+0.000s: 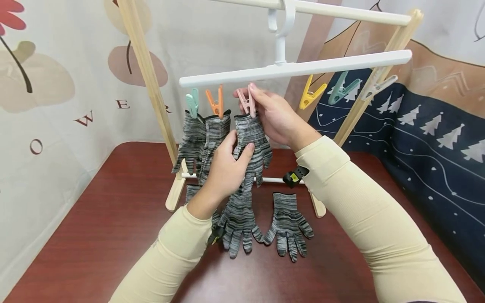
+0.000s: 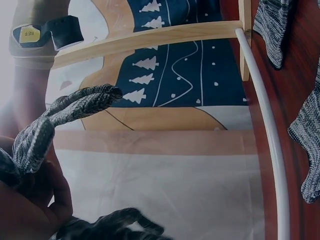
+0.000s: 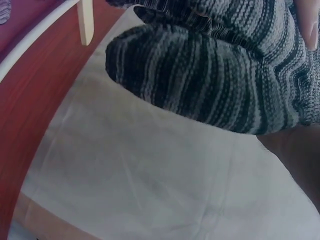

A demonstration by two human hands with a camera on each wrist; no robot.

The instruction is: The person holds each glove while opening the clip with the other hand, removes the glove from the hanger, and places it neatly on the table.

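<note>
My left hand [image 1: 227, 170] grips a grey-and-black striped knit glove [image 1: 248, 129] by its body, thumb in front. At the glove's cuff, my right hand [image 1: 279, 118] pinches a pink clothespin [image 1: 251, 105] between thumb and fingers, just under the white hanger bar [image 1: 322, 66]. The glove's fingers hang down; they show close up in the right wrist view as a striped knit finger [image 3: 200, 80]. To the left, a mint clothespin [image 1: 192, 103] and an orange clothespin [image 1: 216, 103] are clipped on the cuffs of other striped gloves [image 1: 192, 141].
Yellow [image 1: 312, 93], green [image 1: 342, 90] and clear [image 1: 379, 88] clothespins hang on the bar's right side. A wooden rack [image 1: 151, 84] carries the hanger. On the dark red table [image 1: 94, 219] lie more gloves, one at the right [image 1: 286, 219]. A printed curtain [image 1: 424, 139] stands behind.
</note>
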